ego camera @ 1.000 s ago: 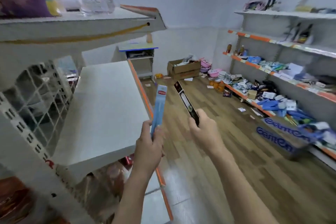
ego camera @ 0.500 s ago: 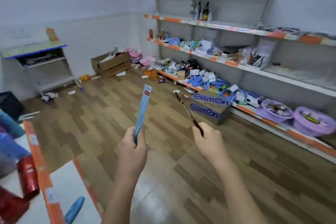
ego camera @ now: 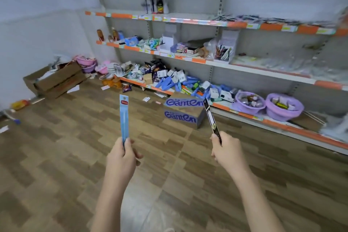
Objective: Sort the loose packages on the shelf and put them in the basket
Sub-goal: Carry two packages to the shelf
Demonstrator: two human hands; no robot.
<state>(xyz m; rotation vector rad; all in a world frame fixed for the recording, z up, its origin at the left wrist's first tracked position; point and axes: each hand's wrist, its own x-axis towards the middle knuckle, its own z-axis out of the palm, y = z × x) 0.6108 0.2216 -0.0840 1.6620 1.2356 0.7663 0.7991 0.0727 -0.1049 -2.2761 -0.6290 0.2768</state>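
Observation:
My left hand [ego camera: 123, 156] grips the lower end of a long light-blue package [ego camera: 124, 117] with a red label, held upright over the wooden floor. My right hand [ego camera: 225, 149] pinches a narrow black package [ego camera: 211, 118] that tilts up and to the left. Ahead on the bottom shelf [ego camera: 250, 117] stand two purple baskets [ego camera: 248, 102] [ego camera: 284, 107] with packaged items inside. A heap of loose blue and white packages [ego camera: 175, 81] lies on that shelf to their left.
A blue-printed cardboard box [ego camera: 183, 111] stands on the floor before the shelf. Flattened brown boxes [ego camera: 54, 79] and pink baskets [ego camera: 88, 63] sit in the far-left corner. Upper shelves [ego camera: 169, 19] carry bottles, boxes and pens. Paper scraps lie on the wooden floor [ego camera: 75, 147].
The view has swung right, away from the white shelf unit, and nearer the stocked wall shelves. Both hands keep their packages, now held wider apart.

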